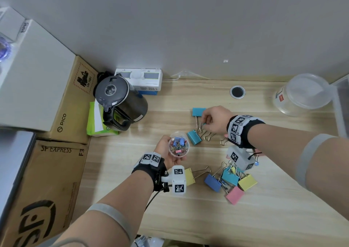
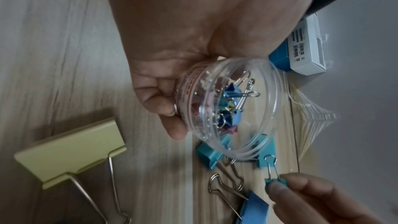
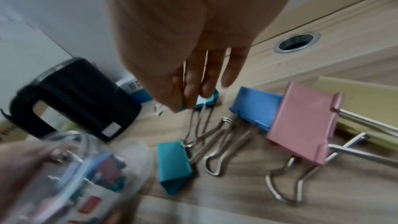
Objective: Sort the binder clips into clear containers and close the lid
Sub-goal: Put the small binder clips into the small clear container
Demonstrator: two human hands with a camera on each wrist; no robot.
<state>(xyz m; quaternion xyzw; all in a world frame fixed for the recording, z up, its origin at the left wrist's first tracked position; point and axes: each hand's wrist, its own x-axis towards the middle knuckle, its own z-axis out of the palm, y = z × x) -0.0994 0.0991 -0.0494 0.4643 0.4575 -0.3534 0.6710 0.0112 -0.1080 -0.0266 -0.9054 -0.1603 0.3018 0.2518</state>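
Observation:
My left hand (image 1: pixel 164 149) grips a small clear round container (image 1: pixel 178 146) just above the desk, open side up. It holds several small coloured binder clips (image 2: pixel 230 106). My right hand (image 1: pixel 205 123) is behind it and to the right, where thumb and fingers pinch a small teal binder clip (image 2: pixel 275 179) off the desk. Two large teal clips (image 1: pixel 194 137) (image 1: pixel 198 111) lie beneath that hand. A heap of large blue, teal, yellow and pink clips (image 1: pixel 231 179) sits nearer me, and one large yellow clip (image 1: pixel 189 176) lies by my left wrist.
A large clear tub with its lid on (image 1: pixel 304 94) stands at the back right. A black kettle (image 1: pixel 120 99), a green tissue pack (image 1: pixel 96 120) and a white box (image 1: pixel 139 79) crowd the back left beside cardboard boxes (image 1: pixel 56 171). A cable hole (image 1: pixel 237 91) is in the desk.

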